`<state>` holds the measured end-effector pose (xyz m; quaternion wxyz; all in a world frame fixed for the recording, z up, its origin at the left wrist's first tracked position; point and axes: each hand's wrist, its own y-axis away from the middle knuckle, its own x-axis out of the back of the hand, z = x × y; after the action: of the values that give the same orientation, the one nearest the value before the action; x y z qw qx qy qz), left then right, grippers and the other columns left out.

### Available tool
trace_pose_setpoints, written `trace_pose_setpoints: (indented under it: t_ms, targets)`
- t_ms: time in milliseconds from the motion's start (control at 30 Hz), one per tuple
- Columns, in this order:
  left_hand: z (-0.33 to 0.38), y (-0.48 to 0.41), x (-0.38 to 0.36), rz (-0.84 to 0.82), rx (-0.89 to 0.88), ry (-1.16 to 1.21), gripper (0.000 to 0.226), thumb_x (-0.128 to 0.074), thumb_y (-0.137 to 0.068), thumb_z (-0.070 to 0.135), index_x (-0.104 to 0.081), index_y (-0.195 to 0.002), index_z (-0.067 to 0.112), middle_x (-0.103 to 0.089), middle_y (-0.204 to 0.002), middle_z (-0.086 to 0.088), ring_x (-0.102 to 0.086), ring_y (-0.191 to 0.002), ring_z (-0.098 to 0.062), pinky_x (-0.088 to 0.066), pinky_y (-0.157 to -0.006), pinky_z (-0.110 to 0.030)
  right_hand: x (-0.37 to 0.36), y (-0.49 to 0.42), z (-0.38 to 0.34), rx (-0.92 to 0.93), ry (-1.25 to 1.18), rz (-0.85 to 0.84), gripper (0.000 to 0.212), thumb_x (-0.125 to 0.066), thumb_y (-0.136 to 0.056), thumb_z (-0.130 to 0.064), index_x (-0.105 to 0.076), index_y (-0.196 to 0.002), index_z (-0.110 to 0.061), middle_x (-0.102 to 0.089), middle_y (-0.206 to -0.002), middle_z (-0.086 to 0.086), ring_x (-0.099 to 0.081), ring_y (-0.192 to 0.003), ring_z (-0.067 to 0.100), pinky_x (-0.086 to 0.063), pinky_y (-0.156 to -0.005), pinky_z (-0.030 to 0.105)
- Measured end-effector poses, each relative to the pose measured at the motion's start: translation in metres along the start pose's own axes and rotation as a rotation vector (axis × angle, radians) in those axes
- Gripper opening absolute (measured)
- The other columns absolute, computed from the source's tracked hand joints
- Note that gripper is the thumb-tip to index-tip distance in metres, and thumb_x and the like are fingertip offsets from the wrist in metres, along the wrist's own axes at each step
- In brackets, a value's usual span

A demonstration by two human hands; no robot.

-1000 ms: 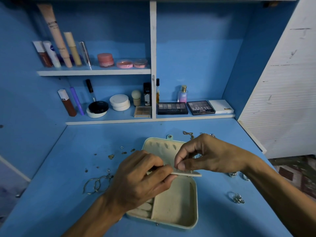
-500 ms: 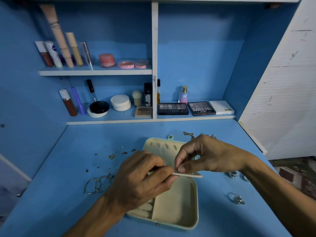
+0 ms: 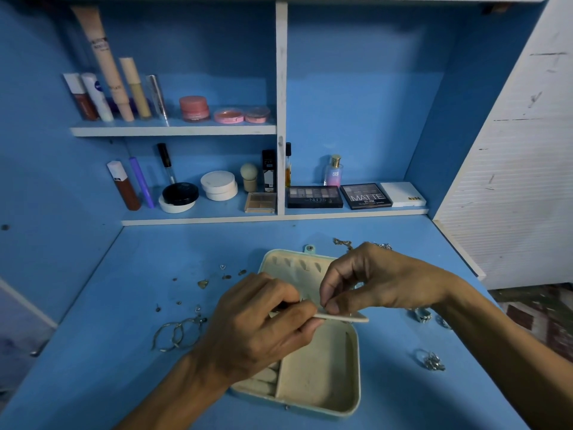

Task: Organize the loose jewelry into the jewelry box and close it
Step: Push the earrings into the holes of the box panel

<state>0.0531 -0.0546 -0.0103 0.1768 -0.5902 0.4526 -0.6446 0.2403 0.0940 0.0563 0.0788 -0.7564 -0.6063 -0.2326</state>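
A cream jewelry box (image 3: 319,380) lies open on the blue desk, its lid (image 3: 288,268) folded back away from me. A thin cream panel (image 3: 347,318) is lifted above the box's middle. My left hand (image 3: 248,324) pinches the panel's left end, and my right hand (image 3: 372,283) pinches something small at its top edge; what it holds is too small to tell. Silver hoop bangles (image 3: 176,335) and small earrings (image 3: 203,283) lie to the left of the box. Rings (image 3: 431,361) lie to its right, and a chain (image 3: 342,242) behind it.
Two shelves at the back hold makeup tubes (image 3: 102,66), jars (image 3: 193,108), compacts (image 3: 218,184) and eyeshadow palettes (image 3: 314,197). A white slatted panel (image 3: 511,181) stands at the right. Blue walls close in the desk at the left and back.
Both hands stay at the raised panel with only tiny finger movements. Nothing else has moved.
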Motion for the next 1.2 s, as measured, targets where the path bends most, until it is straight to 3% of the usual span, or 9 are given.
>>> trace_pose_setpoints:
  t_ms: [67, 133, 267, 633, 867, 1100, 1200]
  targets:
    - [0.0, 0.001, 0.0, -0.001, 0.001, 0.008, 0.016, -0.078, -0.089, 0.029, -0.072, -0.085, 0.014, -0.059, -0.075, -0.001, -0.051, -0.062, -0.016, -0.044, -0.055, -0.033, 0.0, 0.0, 0.001, -0.018, -0.026, -0.012, 0.016, -0.07, -0.086, 0.006, -0.075, -0.096, -0.005, -0.075, -0.09, 0.011, -0.065, -0.081, 0.016, -0.053, -0.082, 0.039]
    - [0.0, 0.0, 0.0, -0.004, 0.001, 0.006, 0.017, -0.078, -0.089, 0.029, -0.074, -0.083, 0.014, -0.06, -0.074, -0.002, -0.051, -0.062, -0.016, -0.044, -0.055, -0.033, 0.0, -0.001, 0.002, -0.026, -0.08, -0.022, 0.019, -0.069, -0.086, 0.01, -0.074, -0.095, -0.006, -0.074, -0.086, 0.007, -0.064, -0.079, 0.013, -0.052, -0.078, 0.031]
    - [0.0, -0.002, 0.002, -0.006, 0.005, -0.005, 0.019, -0.079, -0.088, 0.029, -0.076, -0.078, 0.013, -0.061, -0.073, -0.002, -0.052, -0.062, -0.016, -0.045, -0.055, -0.032, -0.003, -0.002, 0.004, -0.03, -0.204, -0.021, 0.013, -0.073, -0.085, 0.003, -0.072, -0.093, -0.007, -0.071, -0.083, 0.002, -0.062, -0.076, 0.01, -0.049, -0.076, 0.022]
    - [0.003, -0.003, 0.003, -0.015, 0.002, 0.005, 0.017, -0.08, -0.087, 0.028, -0.077, -0.079, 0.013, -0.06, -0.073, -0.001, -0.05, -0.062, -0.016, -0.043, -0.056, -0.032, 0.0, -0.01, 0.013, -0.129, -0.296, -0.115, 0.013, -0.075, -0.082, 0.001, -0.074, -0.09, -0.01, -0.07, -0.087, 0.01, -0.063, -0.078, 0.012, -0.049, -0.081, 0.023]
    - [0.003, -0.003, 0.005, -0.028, -0.001, 0.006, 0.016, -0.078, -0.088, 0.028, -0.076, -0.079, 0.014, -0.06, -0.073, -0.001, -0.05, -0.063, -0.016, -0.043, -0.056, -0.031, 0.002, -0.013, 0.009, -0.149, -0.295, -0.17, 0.018, -0.07, -0.085, 0.008, -0.074, -0.087, -0.01, -0.071, -0.081, 0.003, -0.064, -0.075, 0.008, -0.049, -0.077, 0.019]
    - [0.003, -0.003, 0.005, -0.027, 0.003, 0.019, 0.016, -0.078, -0.088, 0.026, -0.076, -0.079, 0.013, -0.06, -0.074, -0.001, -0.052, -0.061, -0.017, -0.045, -0.055, -0.034, 0.001, -0.016, 0.011, -0.149, -0.319, -0.171, 0.013, -0.07, -0.083, 0.002, -0.073, -0.087, -0.011, -0.07, -0.081, 0.001, -0.062, -0.076, 0.009, -0.048, -0.079, 0.021]
    - [0.002, -0.003, 0.004, -0.027, 0.003, 0.016, 0.016, -0.078, -0.088, 0.026, -0.076, -0.079, 0.013, -0.06, -0.074, -0.001, -0.052, -0.062, -0.016, -0.046, -0.055, -0.033, 0.001, -0.018, 0.013, -0.161, -0.345, -0.172, 0.012, -0.073, -0.081, -0.002, -0.074, -0.085, -0.013, -0.07, -0.082, 0.002, -0.061, -0.077, 0.01, -0.044, -0.081, 0.028]
